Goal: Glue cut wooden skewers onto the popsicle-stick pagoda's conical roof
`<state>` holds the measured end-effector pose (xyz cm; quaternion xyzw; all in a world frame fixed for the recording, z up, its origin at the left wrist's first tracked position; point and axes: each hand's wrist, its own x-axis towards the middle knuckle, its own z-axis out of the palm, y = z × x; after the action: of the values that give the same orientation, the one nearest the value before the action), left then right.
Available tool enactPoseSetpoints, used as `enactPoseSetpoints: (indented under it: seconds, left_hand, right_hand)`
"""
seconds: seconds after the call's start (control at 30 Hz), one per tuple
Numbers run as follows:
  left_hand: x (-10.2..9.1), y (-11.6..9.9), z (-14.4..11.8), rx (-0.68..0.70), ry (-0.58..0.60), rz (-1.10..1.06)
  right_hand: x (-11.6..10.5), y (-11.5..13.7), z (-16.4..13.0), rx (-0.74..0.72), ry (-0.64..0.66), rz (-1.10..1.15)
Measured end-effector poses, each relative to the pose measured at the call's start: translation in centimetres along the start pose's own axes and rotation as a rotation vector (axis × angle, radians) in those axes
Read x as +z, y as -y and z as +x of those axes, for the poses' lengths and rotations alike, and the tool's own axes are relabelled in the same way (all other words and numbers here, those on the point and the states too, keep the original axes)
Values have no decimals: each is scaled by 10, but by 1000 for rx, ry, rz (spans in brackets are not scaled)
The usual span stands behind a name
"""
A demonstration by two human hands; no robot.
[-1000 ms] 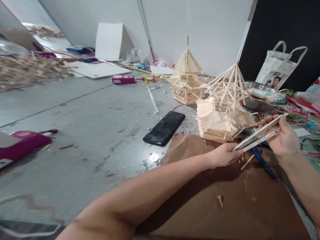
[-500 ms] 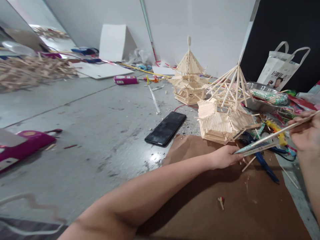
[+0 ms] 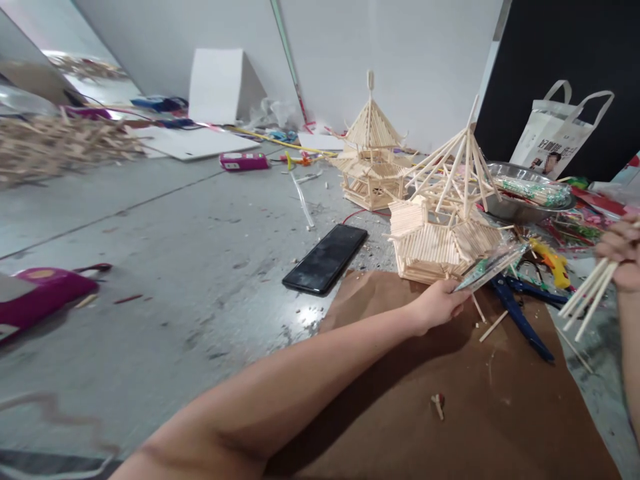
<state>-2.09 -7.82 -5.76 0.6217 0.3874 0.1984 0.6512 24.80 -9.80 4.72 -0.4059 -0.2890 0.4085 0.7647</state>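
My left hand (image 3: 440,307) is closed on the end of a clear plastic wrapper (image 3: 487,268) with green print, held over the brown sheet. Out at the right edge, my right hand (image 3: 623,257) grips several thin wooden sticks (image 3: 590,300) that point down and to the left. Just behind the wrapper stands a pavilion model built of sticks (image 3: 445,240), its upper roof a bare frame. Blue-handled pliers (image 3: 525,323) lie between my hands, near a yellow-handled tool (image 3: 553,263).
A finished-looking stick pagoda (image 3: 373,153) stands farther back. A black phone (image 3: 325,260) lies on the floor beside the brown sheet (image 3: 400,413). A metal bowl (image 3: 520,210) holds wrapped sticks, with a white bag (image 3: 560,137) behind. Purple boxes (image 3: 45,293) and a heap of wood pieces (image 3: 60,147) are leftward.
My right hand has drawn the sticks out of the wrapper and moved right, apart from my left hand. The wrapper stays in my left hand. The view has shifted slightly.
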Motion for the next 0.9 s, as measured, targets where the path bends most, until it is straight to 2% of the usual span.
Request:
enactPoseSetpoints:
  seconds: [0.07, 0.17, 0.4, 0.6, 0.73, 0.9]
  left_hand:
    - [0, -3, -2, 18, 15, -38]
    - [1, -7, -6, 76, 20, -46]
    - [4, -4, -7, 121, -30, -12]
    - [7, -2, -7, 268, -91, 67]
    - [8, -4, -10, 343, -156, 135]
    - [12, -5, -16, 378, -172, 170]
  right_hand:
    - [13, -22, -8, 162, 89, -78]
    - [23, -49, -17, 310, 160, -154]
    - [30, -73, -33, 278, 232, -255]
    - [36, -80, -49, 251, 275, -375]
    - [40, -79, -57, 308, 269, -375]
    - [44, -85, -72, 382, 311, -419]
